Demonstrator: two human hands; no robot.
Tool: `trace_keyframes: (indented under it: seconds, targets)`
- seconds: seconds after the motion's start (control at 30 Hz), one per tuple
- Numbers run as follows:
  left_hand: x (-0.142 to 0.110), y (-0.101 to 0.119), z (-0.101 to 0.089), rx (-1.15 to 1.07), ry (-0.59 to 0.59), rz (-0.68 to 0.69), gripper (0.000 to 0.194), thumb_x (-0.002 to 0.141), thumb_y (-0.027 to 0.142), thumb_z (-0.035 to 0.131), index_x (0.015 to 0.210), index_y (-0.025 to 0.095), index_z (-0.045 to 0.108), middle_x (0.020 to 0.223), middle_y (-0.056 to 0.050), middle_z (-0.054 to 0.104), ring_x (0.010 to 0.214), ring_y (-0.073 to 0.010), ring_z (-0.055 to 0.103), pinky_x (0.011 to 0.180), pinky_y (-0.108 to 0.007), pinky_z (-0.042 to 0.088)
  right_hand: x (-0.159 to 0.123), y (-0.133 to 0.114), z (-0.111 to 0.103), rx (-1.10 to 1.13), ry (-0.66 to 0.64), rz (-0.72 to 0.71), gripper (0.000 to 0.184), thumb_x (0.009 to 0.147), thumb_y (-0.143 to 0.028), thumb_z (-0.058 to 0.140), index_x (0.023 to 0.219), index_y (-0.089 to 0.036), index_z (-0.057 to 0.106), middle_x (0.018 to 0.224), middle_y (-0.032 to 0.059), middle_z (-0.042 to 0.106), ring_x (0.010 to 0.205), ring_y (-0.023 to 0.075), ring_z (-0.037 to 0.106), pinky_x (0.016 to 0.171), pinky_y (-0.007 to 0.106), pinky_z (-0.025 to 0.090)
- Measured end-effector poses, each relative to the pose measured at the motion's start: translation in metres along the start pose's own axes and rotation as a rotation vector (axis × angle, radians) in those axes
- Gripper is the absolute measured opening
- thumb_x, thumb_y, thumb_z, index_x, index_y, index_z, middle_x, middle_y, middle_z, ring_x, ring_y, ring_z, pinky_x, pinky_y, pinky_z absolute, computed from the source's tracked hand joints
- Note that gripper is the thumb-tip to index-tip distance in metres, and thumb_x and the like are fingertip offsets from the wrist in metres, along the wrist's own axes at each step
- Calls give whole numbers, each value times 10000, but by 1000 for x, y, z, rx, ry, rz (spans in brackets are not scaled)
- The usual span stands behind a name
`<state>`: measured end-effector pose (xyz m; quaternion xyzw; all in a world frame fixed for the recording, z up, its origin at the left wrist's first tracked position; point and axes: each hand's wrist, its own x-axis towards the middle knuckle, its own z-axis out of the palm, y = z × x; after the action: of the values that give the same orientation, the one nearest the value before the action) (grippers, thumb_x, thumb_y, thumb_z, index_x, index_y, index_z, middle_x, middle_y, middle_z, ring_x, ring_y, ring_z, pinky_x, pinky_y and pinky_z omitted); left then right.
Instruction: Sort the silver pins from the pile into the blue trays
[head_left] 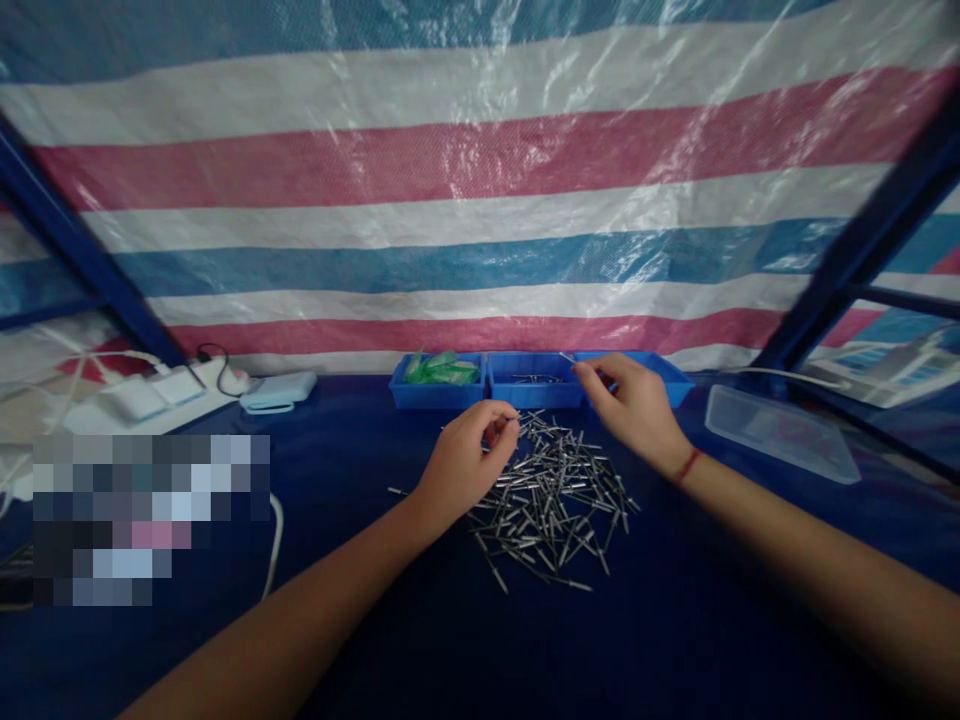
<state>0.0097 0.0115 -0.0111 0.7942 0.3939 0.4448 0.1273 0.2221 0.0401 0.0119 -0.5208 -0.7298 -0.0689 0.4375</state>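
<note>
A loose pile of silver blind rivets (pixel 559 490) lies on the dark blue table. My left hand (pixel 472 450) is over the pile's left edge, thumb and forefinger pinched together; what sits between them is too small to make out. Higher and to the right, my right hand (pixel 636 405) grips a blind rivet (pixel 566 357) by thumb and fingertips, its end pointing up and left over the middle blue bin (pixel 525 396). Several rivets lie inside that bin. Part of the right blue bin (pixel 676 380) is hidden behind my right hand.
The left blue bin (pixel 431 398) contains green plastic-looking pieces (pixel 444 370). A clear plastic lid (pixel 780 432) lies to the right. On the left are a white power strip (pixel 161 395), a light blue case (pixel 279 391) and a white cable (pixel 276 540). A striped sheet (pixel 480 240) hangs behind.
</note>
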Motion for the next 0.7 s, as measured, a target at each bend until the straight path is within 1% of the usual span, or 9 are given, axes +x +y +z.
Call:
trace_keyframes:
  seconds: [0.1,0.17,0.2,0.33,0.4,0.47,0.6,0.7]
  targets:
    - [1,-9,-3,31,4,-25,172,838,211,468,996,181,530,768,-4,612,656,-106,555,659,-258,457,18,10,11,-172,-81,-74,381,887,-422,367,774,-188,646,767,78,632,699,196,585,653,318,434]
    - [1,-13,-4,67,-9,-38,194,832,207,469,1015,181,529,773,-6,610,645,-107,550,650,-258,454,18,11,15,-219,-122,-78,368,883,-417,374,824,-184,653,823,88,641,729,203,596,658,316,438]
    - [1,-14,-5,90,-26,-35,182,829,202,467,993,183,542,778,-8,610,654,-109,550,650,-258,450,15,10,14,-218,-135,-73,355,880,-413,383,854,-184,653,835,87,642,734,204,599,660,316,440]
    - [1,-13,-6,185,-133,-15,102,769,168,505,828,179,587,776,-4,607,698,-119,557,651,-255,427,-15,5,2,-122,-172,-79,300,877,-380,409,911,-187,635,817,67,642,724,198,599,673,318,445]
    - [1,-11,-6,219,-207,-15,92,746,165,521,788,178,602,758,-1,611,707,-124,559,654,-258,418,-31,7,-5,-73,-183,-67,266,871,-360,427,911,-194,630,828,57,648,727,193,601,680,318,450]
    - [1,-8,-5,250,-279,13,122,760,189,517,808,188,629,765,-4,620,741,-137,563,681,-277,415,-41,11,-8,-30,-197,-24,241,860,-352,447,908,-203,630,842,50,660,702,185,604,665,316,459]
    - [-2,-8,-3,354,-374,73,242,804,242,486,983,237,648,906,-28,625,873,-196,555,748,-360,394,-43,15,-4,40,-180,56,225,845,-344,467,889,-203,637,880,44,679,672,175,612,644,317,476]
    - [-4,-10,-2,400,-417,77,245,811,235,474,966,260,661,946,-29,612,905,-217,540,757,-385,375,-42,14,0,69,-215,43,212,839,-323,476,887,-197,640,869,43,682,688,175,618,646,315,484]
